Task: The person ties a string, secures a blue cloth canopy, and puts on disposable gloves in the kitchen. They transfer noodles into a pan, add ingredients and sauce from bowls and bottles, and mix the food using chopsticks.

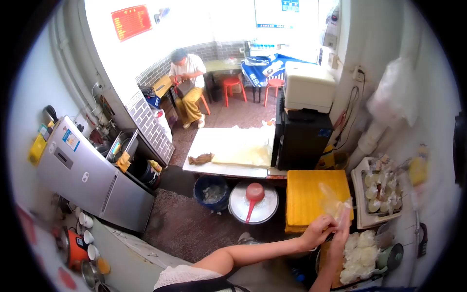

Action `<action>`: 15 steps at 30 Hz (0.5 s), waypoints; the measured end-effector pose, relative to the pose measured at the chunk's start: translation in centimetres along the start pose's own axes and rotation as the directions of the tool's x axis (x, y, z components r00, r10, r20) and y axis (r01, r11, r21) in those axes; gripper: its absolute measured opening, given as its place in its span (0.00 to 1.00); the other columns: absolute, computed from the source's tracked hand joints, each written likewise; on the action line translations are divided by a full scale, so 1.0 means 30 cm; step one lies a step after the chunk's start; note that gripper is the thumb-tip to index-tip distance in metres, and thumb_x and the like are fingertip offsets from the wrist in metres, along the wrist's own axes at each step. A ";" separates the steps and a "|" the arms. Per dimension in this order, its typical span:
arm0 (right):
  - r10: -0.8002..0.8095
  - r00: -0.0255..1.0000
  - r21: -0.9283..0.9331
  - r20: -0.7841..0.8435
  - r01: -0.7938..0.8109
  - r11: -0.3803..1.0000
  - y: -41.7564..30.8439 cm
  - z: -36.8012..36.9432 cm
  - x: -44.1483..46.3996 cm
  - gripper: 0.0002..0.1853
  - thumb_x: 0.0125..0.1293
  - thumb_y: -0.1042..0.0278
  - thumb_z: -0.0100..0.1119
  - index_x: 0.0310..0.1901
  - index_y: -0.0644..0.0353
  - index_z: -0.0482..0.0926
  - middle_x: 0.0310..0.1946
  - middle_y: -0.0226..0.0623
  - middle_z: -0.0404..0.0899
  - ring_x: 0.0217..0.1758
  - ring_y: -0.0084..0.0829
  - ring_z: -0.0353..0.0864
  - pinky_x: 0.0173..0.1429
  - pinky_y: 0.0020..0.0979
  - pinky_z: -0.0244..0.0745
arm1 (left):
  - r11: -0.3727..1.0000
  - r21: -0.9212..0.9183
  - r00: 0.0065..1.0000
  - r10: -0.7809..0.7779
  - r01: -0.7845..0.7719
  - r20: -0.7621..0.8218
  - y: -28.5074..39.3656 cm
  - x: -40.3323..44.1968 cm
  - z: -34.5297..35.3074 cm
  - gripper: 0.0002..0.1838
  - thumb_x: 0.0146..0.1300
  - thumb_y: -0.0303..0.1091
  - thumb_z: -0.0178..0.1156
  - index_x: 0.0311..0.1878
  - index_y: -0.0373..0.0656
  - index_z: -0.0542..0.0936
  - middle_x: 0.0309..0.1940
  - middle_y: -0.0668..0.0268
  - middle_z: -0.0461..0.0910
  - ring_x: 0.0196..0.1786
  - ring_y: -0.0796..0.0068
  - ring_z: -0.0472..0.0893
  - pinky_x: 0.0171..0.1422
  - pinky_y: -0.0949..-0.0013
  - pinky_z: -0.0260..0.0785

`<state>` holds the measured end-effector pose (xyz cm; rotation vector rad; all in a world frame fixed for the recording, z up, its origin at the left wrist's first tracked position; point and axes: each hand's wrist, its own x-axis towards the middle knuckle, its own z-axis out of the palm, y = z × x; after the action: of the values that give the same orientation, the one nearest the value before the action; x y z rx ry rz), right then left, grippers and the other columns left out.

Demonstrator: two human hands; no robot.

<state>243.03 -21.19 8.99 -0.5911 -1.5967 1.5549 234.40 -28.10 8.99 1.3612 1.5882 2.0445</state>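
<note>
My left hand (317,233) is closed, its fingertips pinching a thin clear plastic bag (331,198) that sticks up above both hands. My right hand (339,237) is raised beside it, touching the left fingertips; the clear film lies against its fingers, and its exact grip is hard to make out. Both hands are over the near edge of a yellow stack (316,194). Just right of my right hand, several pale white lumps (360,255), seemingly in clear plastic, lie together on a brown surface.
A white tray (361,194) of wrapped round items stands at right. A red dipper (255,192) rests on a white-lidded tub (233,209), beside a dark blue bucket (204,185). Behind is a white table (204,141). A seated person (187,80) is farther back; a silver fridge (92,165) stands left.
</note>
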 end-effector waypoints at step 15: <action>0.328 0.927 0.664 0.183 -0.363 0.654 0.056 0.262 0.112 0.21 0.72 0.69 0.42 0.63 0.71 0.63 0.63 0.49 0.66 0.66 0.41 0.67 0.68 0.37 0.65 | 0.996 0.042 0.989 -0.087 0.082 0.117 -0.087 0.003 -0.287 0.09 0.55 0.19 0.57 0.39 0.37 0.73 0.34 0.54 0.74 0.39 0.52 0.75 0.45 0.62 0.68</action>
<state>234.50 -22.92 8.81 -0.4417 -0.8191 2.3012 226.89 -32.62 6.90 1.3762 1.6117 1.8581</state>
